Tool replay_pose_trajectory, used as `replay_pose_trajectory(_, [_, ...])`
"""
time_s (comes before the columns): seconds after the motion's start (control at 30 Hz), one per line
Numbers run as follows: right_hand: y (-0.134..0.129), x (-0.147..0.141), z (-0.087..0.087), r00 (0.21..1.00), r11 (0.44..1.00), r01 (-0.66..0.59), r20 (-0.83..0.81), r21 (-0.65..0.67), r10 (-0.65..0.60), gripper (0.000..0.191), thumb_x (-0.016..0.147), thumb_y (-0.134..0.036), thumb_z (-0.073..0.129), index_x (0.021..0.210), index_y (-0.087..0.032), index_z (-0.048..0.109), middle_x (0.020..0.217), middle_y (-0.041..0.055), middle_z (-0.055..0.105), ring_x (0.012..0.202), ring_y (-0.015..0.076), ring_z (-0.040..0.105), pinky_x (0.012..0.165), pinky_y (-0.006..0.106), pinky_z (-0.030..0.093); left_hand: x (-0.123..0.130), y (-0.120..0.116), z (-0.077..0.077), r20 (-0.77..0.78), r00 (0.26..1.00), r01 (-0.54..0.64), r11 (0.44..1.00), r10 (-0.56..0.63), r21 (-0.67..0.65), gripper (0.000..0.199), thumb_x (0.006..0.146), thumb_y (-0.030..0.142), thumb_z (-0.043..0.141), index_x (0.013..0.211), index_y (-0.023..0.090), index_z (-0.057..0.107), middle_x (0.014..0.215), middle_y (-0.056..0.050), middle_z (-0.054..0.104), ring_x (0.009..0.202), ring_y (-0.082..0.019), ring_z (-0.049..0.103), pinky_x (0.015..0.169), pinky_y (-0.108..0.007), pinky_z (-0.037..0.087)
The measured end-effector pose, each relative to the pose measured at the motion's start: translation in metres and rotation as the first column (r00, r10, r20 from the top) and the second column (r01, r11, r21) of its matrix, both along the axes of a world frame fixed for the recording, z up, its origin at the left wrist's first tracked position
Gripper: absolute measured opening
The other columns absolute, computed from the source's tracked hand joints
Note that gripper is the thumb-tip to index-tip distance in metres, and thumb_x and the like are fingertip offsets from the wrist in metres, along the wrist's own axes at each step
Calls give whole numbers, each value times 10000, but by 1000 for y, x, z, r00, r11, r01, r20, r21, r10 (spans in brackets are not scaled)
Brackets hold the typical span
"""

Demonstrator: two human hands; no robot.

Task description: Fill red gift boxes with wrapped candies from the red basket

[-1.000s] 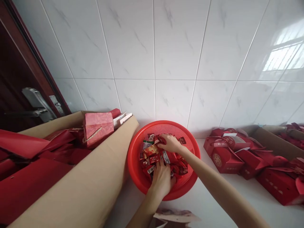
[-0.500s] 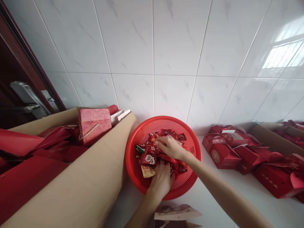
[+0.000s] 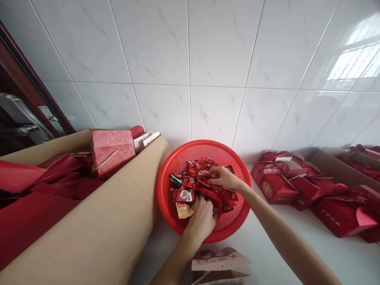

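A red plastic basket [image 3: 168, 217] with perforated sides holds many small wrapped candies [image 3: 213, 194], most of them red. My left hand [image 3: 202, 217] is down in the near part of the pile, its fingers bent and mostly buried, so what they grip is hidden. Above it and to the right, my right hand [image 3: 225, 178] reaches in over the rim with curled fingers and thumb closing at a red wrapped candy. Left of my hands lie a dark red packet with white lettering [image 3: 184, 195], a cream packet [image 3: 184, 210] and a green-and-white wrapper [image 3: 175, 180].
A large cardboard box [image 3: 118, 206] of red gift bags and boxes stands at the left. Red candy boxes [image 3: 279, 188] cover the right side, beside another carton [image 3: 322, 162]. A small opened box [image 3: 219, 265] sits in front of the basket. Behind rises a tiled wall [image 3: 219, 111].
My right hand has moved slightly right and lowered onto the candies. My left hand stays in the pile. The view has shifted slightly.
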State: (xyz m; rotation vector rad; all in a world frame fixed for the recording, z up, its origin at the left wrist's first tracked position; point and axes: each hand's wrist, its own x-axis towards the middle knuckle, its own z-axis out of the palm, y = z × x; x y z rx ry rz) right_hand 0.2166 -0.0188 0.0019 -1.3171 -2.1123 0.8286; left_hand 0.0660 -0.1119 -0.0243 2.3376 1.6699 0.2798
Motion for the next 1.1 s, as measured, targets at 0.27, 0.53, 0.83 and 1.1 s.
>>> replay_pose_trajectory(0.27, [6,14,-1,861,903,405,-392,144,-324,157,787,-339,608,734,-193,627,697,14,635,654,172,577,626,284,449,-3,3,-11,67,998,9,999,-12,37,413,878,243,612,1282,176,662,1328,-177,595,1251,-337,529,1107,-410,375])
replay_pose_trajectory(0.53, [-4,14,3,990,981,107,72,164,-120,432,802,-225,647,1232,-193,657,815,7,657,733,172,593,715,293,460,-2,4,-6,39,999,20,1000,-21,23,412,882,248,611,1278,150,674,1325,-196,602,1256,-344,543,1120,-415,380])
replay_pose_trajectory(0.83, [-9,14,17,973,975,-189,110,-116,202,828,710,-434,835,1460,-290,516,1403,86,592,1257,300,559,1046,413,439,-9,14,-8,164,985,53,999,-53,6,615,826,219,651,1432,209,543,1448,-114,574,1440,-310,403,1206,-393,299])
replay_pose_trajectory(1.1, [1,14,0,992,976,122,-4,179,-124,311,842,-279,647,1133,-176,684,869,24,689,802,208,635,751,329,496,-7,14,-6,188,981,56,997,-46,-48,575,833,261,669,1394,204,559,1451,-124,571,1427,-328,419,1179,-408,320])
